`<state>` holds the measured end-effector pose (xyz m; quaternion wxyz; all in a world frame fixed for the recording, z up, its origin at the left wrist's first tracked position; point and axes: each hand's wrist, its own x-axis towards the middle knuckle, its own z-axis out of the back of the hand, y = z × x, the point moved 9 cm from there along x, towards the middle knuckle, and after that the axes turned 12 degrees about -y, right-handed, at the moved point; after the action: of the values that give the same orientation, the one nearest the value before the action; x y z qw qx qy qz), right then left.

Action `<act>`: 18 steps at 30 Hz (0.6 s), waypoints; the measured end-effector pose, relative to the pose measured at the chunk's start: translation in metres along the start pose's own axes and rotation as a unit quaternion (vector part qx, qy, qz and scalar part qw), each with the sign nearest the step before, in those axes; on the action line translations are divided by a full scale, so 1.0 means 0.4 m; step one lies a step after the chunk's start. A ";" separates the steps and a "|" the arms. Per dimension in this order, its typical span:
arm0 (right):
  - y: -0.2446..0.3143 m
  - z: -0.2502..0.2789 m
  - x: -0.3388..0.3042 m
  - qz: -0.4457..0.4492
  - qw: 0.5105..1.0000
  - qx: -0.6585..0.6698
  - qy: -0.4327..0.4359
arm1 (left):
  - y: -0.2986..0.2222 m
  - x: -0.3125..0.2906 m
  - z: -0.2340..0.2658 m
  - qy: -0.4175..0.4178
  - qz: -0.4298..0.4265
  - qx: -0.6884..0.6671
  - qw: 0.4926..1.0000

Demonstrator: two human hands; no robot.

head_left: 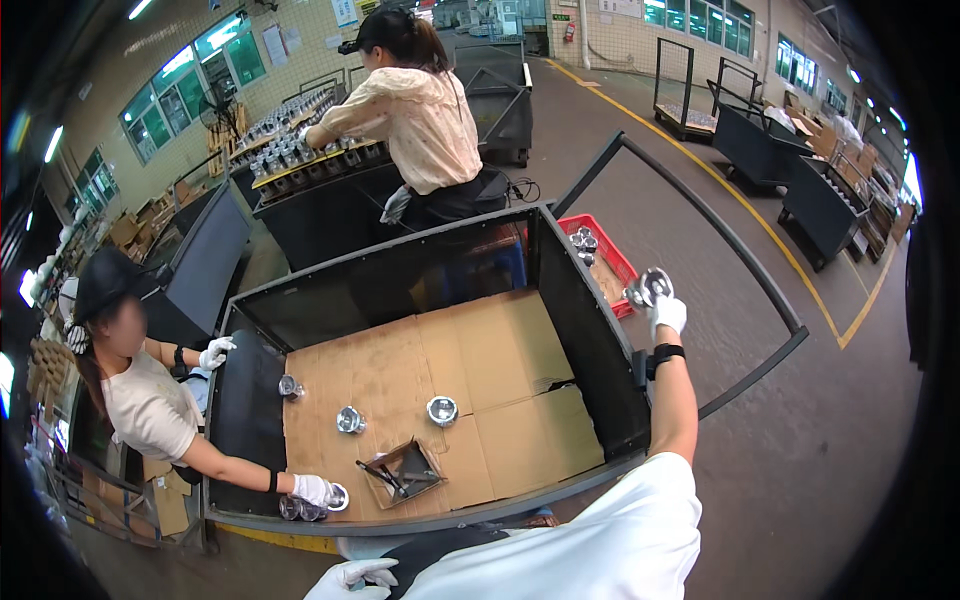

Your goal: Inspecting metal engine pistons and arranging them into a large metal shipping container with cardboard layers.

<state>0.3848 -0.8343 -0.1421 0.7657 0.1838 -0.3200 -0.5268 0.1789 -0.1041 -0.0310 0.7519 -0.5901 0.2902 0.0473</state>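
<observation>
Nearest me, a white cloth sleeve. At its end, the white-gloved right hand pinched a shiny silver metal part in its fingers, near a red plastic crate. White-gloved left hand hung low, fingers loosely parted.

A: What forms the supporting surface?
B: A dark, open-topped cart, its base lined with flat brown cardboard.
A: What rests directly on that cardboard?
B: Three silvery metal parts, set well apart; further parts clustered in the near left corner; and, right of these, a small open box containing black items.
</observation>
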 end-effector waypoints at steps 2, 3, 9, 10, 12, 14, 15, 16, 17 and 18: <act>-0.095 -0.021 0.027 -0.106 0.994 0.037 0.016 | 0.008 -0.003 -0.012 -0.024 0.014 -0.007 1.000; -0.139 -0.046 0.055 -0.103 0.994 0.042 0.010 | 0.018 0.003 -0.019 -0.030 0.008 -0.014 0.999; -0.100 -0.166 0.309 0.074 0.922 0.359 0.124 | -0.025 0.046 -0.053 0.005 -0.020 0.023 1.000; -0.049 -0.181 0.283 0.088 0.880 0.443 0.143 | -0.038 0.065 -0.062 0.002 -0.007 0.028 1.000; 0.156 -0.142 0.140 -0.023 0.773 0.594 0.223 | -0.044 0.027 -0.080 -0.052 0.018 0.026 0.998; 0.200 -0.019 0.120 -0.116 0.726 0.634 0.237 | -0.037 0.025 -0.085 -0.053 0.005 0.021 0.998; 0.197 0.016 0.125 -0.115 0.731 0.631 0.233 | -0.025 0.023 -0.085 -0.047 0.005 0.019 0.999; 0.199 0.051 0.123 -0.099 0.739 0.624 0.235 | -0.014 0.019 -0.084 -0.040 0.001 0.028 0.999; 0.211 0.076 0.118 -0.081 0.746 0.617 0.238 | -0.018 0.017 -0.089 -0.034 -0.004 0.034 0.999; 0.214 0.088 0.114 -0.078 0.749 0.614 0.237 | -0.020 0.009 -0.097 -0.031 -0.002 0.030 0.999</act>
<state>0.4308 -0.8421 -0.0501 0.4954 0.7576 -0.3670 -0.2143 0.1704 -0.1428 -0.0312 0.7782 -0.5658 0.2667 0.0557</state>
